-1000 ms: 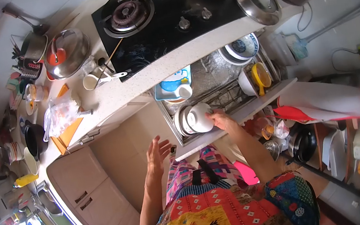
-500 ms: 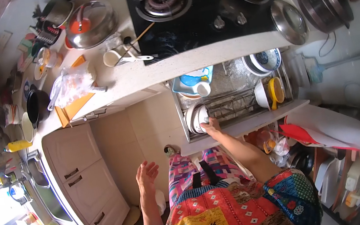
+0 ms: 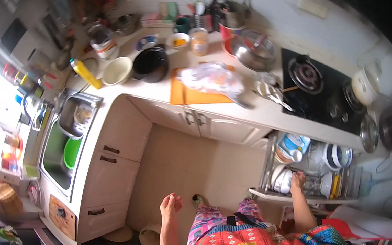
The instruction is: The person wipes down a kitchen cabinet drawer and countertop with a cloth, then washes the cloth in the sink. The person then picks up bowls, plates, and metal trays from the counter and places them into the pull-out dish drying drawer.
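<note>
My right hand reaches down into a pull-out dish drawer under the stove counter. It rests on the wire rack just to the right of a stack of white bowls. It is too small and blurred to tell whether its fingers grip anything. My left hand hangs over the tiled floor with its fingers spread, holding nothing. The drawer also holds a blue-and-white plate and patterned bowls.
A black gas stove with a white pot stands above the drawer. On the L-shaped counter are an orange cutting board with a plastic bag, a black pot and a metal lid. The sink is at the left.
The view has swung wide across the kitchen. My right hand has left the white bowl in the stack and now rests just right of it. My left hand has dropped lower.
</note>
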A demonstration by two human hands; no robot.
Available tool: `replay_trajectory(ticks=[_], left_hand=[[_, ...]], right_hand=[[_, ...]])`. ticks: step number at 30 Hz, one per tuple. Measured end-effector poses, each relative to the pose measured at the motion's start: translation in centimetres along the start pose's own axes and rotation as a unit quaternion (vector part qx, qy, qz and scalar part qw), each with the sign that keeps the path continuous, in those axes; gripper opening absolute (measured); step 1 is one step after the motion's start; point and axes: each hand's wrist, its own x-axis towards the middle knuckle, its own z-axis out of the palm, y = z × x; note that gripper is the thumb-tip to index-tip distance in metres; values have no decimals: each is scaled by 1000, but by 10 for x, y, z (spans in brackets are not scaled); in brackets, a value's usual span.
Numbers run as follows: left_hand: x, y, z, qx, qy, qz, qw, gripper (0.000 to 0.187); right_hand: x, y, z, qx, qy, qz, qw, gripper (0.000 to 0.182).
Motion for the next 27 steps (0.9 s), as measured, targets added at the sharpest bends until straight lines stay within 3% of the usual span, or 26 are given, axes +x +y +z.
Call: replay_trajectory(ticks=[2,3,5,7,10,14,18,21,25,27], left_hand=[[9,11,-35,-24,26,14,999,37],[11,15,-52,-33,48,20,998,36],[15,23,-83,-65,68,30,995,34],[21,31,-108,-97,87,40,991,31],[26,40,-140,-120,118,49,984,29],[35,52,-168,-155,168,48,972,27],[60,64,-191,-168,202,46,964,29],[84,92,-202,-171,226,59,957,28],[118,146,-209,-196,263,79,941,28],[134,173,-212,-204,277,82,936,28]], right_hand=[[-28,-47,24,12,21,-71,997,18],[-37,-59,43,19,8,-149,989,20],[-65,-95,88,-3,-21,-208,978,20],[-78,-106,143,103,-169,-165,966,29],[-177,-206,183,134,-313,-170,925,27],[-250,-308,240,152,-413,-207,874,26],[-285,-413,305,113,-530,-289,789,32],[-307,-502,353,122,-581,-255,763,39],[-309,-605,442,149,-634,-195,734,74],[-309,-650,492,158,-619,-112,761,89]])
